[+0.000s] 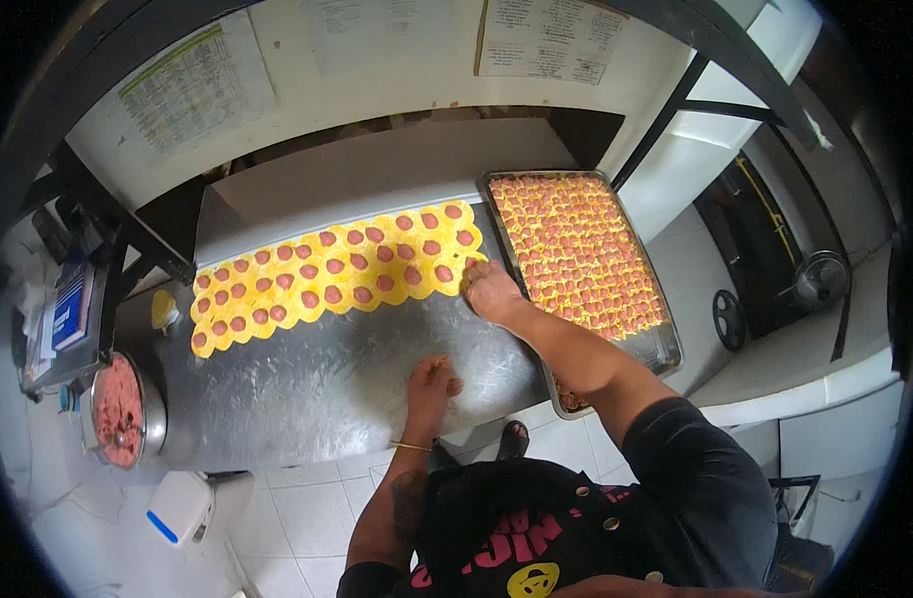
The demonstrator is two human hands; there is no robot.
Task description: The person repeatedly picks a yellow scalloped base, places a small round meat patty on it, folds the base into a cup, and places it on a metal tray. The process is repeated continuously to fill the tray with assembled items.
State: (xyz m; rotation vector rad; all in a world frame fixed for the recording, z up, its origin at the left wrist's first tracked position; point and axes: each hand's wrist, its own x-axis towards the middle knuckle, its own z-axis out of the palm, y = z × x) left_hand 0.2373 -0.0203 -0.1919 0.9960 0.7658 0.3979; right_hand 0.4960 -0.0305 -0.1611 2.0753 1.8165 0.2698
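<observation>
Nearest us, the left hand (435,379) hovers over the table (307,409), toward its near edge and right of its middle. Its fingers are curled, but we cannot tell whether they hold anything. By the table's near left corner stands a round metal bowl (158,417) of soft, pasty pink filling (113,394), so some remains to be used.

Farther in, the right hand (494,291) is at the right end of a sheet of yellow dough rounds (347,283), its fingertips on the dough; whether they pinch it we cannot tell. The thin, floppy-looking rounds overlap into a scalloped band running along the table's far side, from near the left edge to the tray. Nearly all carry a smooth, moist ball of pink filling, with a bare patch beside the right hand. We judge the portioning almost done here, while these rounds lie flat and unfolded.

At the table's right edge, the shallow metal tray (657,349) is packed with tight rows of gathered yellow pieces (581,249), pink-topped and ruffled; only a strip near its near right corner is bare. Beyond the table's far edge, printed sheets (548,40) hang on the pale wall (377,85).
</observation>
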